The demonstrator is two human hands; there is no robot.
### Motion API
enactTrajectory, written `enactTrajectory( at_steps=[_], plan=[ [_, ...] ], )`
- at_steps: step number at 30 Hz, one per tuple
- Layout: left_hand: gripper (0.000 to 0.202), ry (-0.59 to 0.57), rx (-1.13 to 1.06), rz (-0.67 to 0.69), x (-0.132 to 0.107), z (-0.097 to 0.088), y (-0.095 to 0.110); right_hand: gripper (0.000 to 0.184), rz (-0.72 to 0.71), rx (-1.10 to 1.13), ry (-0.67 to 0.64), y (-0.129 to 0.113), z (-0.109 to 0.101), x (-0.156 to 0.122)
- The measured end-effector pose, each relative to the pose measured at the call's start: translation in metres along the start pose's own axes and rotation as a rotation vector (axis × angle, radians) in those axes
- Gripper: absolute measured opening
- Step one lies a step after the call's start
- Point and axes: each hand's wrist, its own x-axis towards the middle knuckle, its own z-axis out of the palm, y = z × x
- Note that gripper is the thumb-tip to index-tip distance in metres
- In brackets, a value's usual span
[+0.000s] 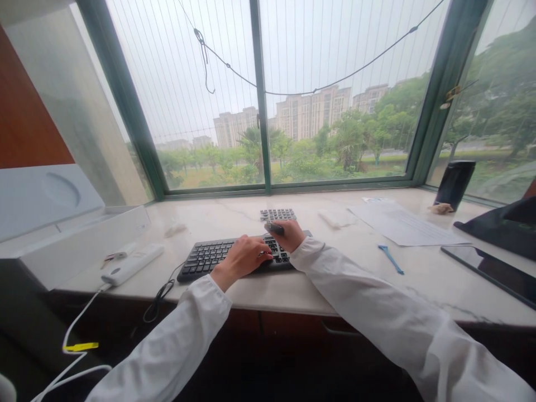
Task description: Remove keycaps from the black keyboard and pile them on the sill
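A black keyboard (207,257) lies on the pale marble counter (335,279) below the window. My left hand (242,258) rests palm down on its right-hand keys, fingers loosely curled and holding nothing I can make out. My right hand (288,234) is closed around a small dark grey tool (274,228), held over the keyboard's far right end with the tip pointing left. A square block of loose dark keycaps (277,214) sits just behind the keyboard. Both arms wear white sleeves.
A white remote (132,263) and a white box (79,240) are at left, with cables hanging off the front edge. At right lie a paper sheet (402,223), a blue tool (391,258), a dark tablet (494,271), and a black cylinder (454,183).
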Motion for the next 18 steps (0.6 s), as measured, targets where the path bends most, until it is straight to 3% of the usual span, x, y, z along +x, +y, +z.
enactTrajectory(
  at_steps=[4, 8, 13, 18],
  plan=[
    [0.023, -0.052, -0.002, 0.036, 0.004, 0.0, -0.002, 0.042, -0.047, -0.073, -0.402, 0.027, -0.019, 0.007],
    [0.023, -0.097, 0.016, 0.107, 0.008, -0.001, -0.003, 0.045, -0.008, -0.058, -0.625, 0.047, -0.027, 0.007],
    [0.02, -0.111, 0.104, 0.174, 0.01, -0.003, 0.003, 0.04, 0.077, -0.024, -0.745, 0.051, -0.024, 0.003],
    [0.024, -0.105, 0.18, 0.078, 0.008, -0.002, 0.008, 0.041, 0.105, 0.007, -0.778, 0.046, -0.025, 0.003]
  ],
)
